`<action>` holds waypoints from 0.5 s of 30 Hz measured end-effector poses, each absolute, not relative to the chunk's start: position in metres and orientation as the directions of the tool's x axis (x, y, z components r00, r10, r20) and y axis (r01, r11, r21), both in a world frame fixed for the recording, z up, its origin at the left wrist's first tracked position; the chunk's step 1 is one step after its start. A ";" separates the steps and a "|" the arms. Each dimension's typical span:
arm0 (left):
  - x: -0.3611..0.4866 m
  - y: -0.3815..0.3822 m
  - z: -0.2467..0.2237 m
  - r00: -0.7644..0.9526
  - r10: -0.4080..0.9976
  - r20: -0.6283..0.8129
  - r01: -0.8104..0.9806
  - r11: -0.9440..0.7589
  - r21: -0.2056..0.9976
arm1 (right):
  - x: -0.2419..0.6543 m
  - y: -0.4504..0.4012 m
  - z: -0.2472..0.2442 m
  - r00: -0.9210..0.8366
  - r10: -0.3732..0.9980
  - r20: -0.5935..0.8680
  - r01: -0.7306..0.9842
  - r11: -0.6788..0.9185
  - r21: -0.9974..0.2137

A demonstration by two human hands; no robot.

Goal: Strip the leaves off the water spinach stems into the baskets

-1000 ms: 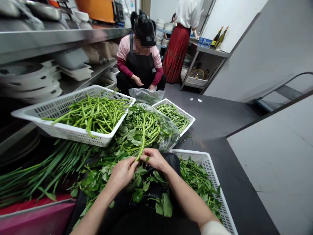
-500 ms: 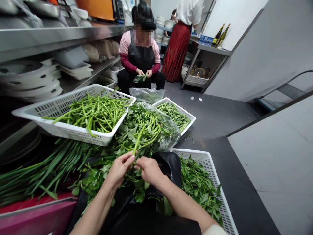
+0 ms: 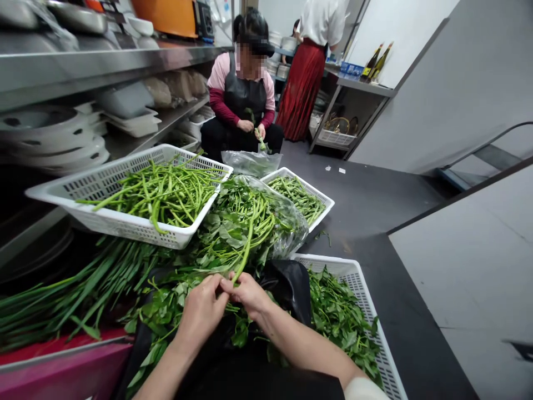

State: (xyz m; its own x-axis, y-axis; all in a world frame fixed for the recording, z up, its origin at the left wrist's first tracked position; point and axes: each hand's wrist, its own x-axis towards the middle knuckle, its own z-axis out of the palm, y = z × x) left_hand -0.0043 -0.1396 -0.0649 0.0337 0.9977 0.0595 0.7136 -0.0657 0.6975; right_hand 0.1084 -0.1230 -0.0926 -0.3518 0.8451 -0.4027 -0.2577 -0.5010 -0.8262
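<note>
A long green stem (image 3: 249, 244) rises from between my two hands, which meet over the leafy greens in my lap. My right hand (image 3: 249, 294) pinches the stem near its lower end. Right beside it, my left hand (image 3: 205, 305) has its fingers closed at the same end; what they grip is too small to make out. In front lies an open plastic bag of leafy greens (image 3: 233, 222). Plucked stems fill a white basket (image 3: 179, 238) at the left, and leaves fill another white basket (image 3: 364, 289) at the right.
Beyond the bag, a seated person (image 3: 245, 94) handles greens. Another white basket (image 3: 327, 206) holds cut stems. Long green leaves (image 3: 83, 289) lie at the left, below a metal shelf (image 3: 125, 61). A person in a red skirt (image 3: 302, 89) stands at the back.
My hands have come together, and the stem has passed from my left fingers to my right. The seated person's hands have shifted apart with the greens.
</note>
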 end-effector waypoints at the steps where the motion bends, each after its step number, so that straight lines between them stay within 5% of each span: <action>1: -0.007 -0.141 -0.064 0.055 0.996 0.068 0.742 -0.086 0.665 | 0.103 -0.123 -0.095 -0.333 0.844 -0.420 -0.336 -0.523 -0.783; 5: -0.016 -0.147 -0.062 0.122 0.992 0.027 0.761 -0.111 0.639 | 0.094 -0.111 -0.103 -0.306 0.817 -0.489 -0.554 -0.570 -0.607; 10: -0.023 -0.146 -0.052 0.119 0.986 -0.114 0.713 -0.005 0.701 | 0.092 -0.076 -0.111 -0.251 0.658 -0.710 -0.585 -0.688 -0.430; 15: -0.041 -0.156 -0.031 0.079 0.946 -0.314 0.602 0.206 0.772 | 0.113 -0.021 -0.113 -0.044 0.830 -0.556 -0.457 -0.512 -0.727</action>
